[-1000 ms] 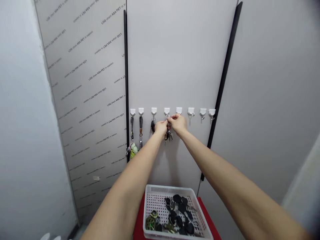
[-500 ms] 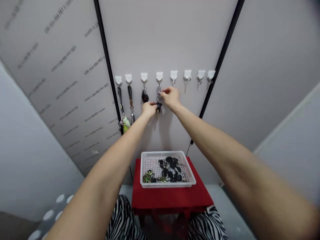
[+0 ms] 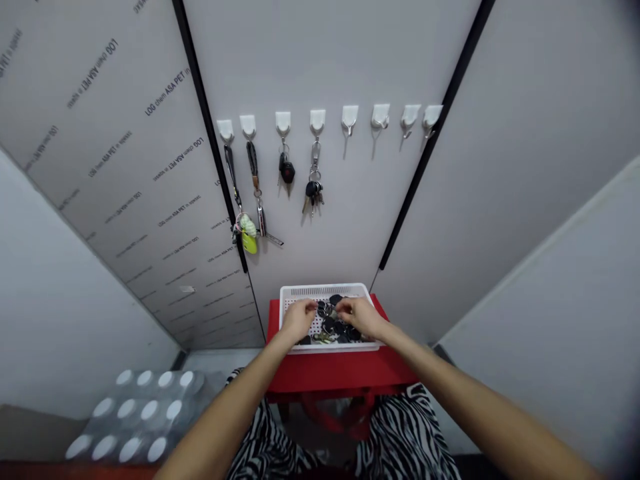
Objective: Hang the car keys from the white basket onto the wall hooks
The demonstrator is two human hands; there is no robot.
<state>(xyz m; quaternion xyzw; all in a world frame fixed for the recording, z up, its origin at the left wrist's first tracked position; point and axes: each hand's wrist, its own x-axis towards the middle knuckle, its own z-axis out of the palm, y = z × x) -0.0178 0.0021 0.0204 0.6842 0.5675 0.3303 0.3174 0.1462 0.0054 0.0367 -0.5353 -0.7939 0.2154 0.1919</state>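
Down at the bottom centre of the frame, what are the hands on?

Both reach into a white plastic basket (image 3: 325, 291) standing on a red table (image 3: 340, 373). The left hand (image 3: 300, 319) and the right hand (image 3: 361, 316) curl downward, close together but not touching, over a heap of car keys (image 3: 333, 327) with black fobs.

Is either one pinching something?

Impossible to tell. The fingers (image 3: 309, 308) bunch over the heap, and any grip is hidden among the keys.

What hangs higher up?

Across the upper middle runs a row of eight white adhesive hooks (image 3: 317, 120) on a pale grey wall panel (image 3: 325, 60). The four toward the left carry keys: a dark lanyard ending in a yellow-green charm (image 3: 249, 235), a strap keychain (image 3: 253, 160), a black fob (image 3: 287, 171) and a small bunch of keys (image 3: 313, 193).

And around the table?

Zebra-print trousers (image 3: 405, 433) show below it, a grey mat with white dots (image 3: 145, 413) lies at lower left, and a printed panel (image 3: 115, 153) fills the upper left.
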